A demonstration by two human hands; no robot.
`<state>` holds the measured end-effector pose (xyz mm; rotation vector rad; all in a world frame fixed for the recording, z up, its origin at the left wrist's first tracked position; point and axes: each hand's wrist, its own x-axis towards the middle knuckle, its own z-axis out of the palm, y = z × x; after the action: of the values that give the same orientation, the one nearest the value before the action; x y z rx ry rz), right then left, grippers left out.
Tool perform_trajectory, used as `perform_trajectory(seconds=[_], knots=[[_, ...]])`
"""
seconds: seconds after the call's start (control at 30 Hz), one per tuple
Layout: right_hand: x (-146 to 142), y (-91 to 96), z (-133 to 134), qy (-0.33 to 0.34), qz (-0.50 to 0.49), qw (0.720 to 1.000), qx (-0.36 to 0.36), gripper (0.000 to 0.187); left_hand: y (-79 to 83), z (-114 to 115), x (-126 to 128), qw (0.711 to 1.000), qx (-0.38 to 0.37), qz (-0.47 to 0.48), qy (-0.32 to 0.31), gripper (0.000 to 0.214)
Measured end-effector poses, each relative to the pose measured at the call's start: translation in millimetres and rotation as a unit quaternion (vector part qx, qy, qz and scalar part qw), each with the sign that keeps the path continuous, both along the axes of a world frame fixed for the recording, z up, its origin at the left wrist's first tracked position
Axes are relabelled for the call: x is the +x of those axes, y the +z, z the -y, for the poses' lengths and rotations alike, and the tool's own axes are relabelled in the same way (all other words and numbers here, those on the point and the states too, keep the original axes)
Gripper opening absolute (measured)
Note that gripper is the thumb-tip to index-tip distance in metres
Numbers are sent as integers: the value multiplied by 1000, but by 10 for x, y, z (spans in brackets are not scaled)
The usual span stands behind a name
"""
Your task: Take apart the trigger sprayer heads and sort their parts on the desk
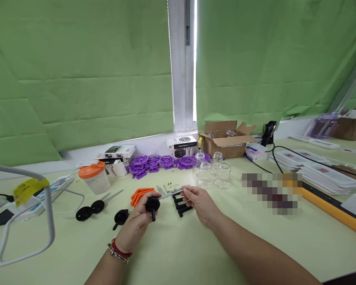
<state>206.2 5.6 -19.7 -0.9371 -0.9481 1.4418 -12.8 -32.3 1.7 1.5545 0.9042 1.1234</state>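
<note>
Over a pale green bench, a person's left hand, a red band at the wrist, closes around a black knob with a short stem pointing down. The right hand pinches the far end of a thin metal rod between its fingertips, and the rod's other end meets the knob. Both parts are held just above the bench, in front of the person. Left of the hands lie another black knob piece and two black discs on rods. Just behind the hands are orange plastic parts and small black pieces. Farther back stand clear glass cups, an orange-lidded cup, purple parts and an open cardboard box below green blinds.
</note>
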Motion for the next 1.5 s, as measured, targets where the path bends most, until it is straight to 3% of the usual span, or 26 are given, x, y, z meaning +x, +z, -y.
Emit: perform_trajectory(seconds=[0.1,0.2,0.47,0.77,1.5], knots=[[5,-2,-3,3,0,1000,2,32,18,-4,13,998,-6,50,-23,41],[5,-8,-11,5,-4,1000,-1,32,26,-8,47,998,-39,53,-6,30],[17,-6,7,22,7,1000,-8,33,-67,-51,21,994,-110,16,7,37],[13,-11,18,39,47,998,1,31,-8,-53,11,996,-47,-55,51,29],[39,21,16,48,173,984,19,33,-8,-62,-25,994,-49,-91,22,31]])
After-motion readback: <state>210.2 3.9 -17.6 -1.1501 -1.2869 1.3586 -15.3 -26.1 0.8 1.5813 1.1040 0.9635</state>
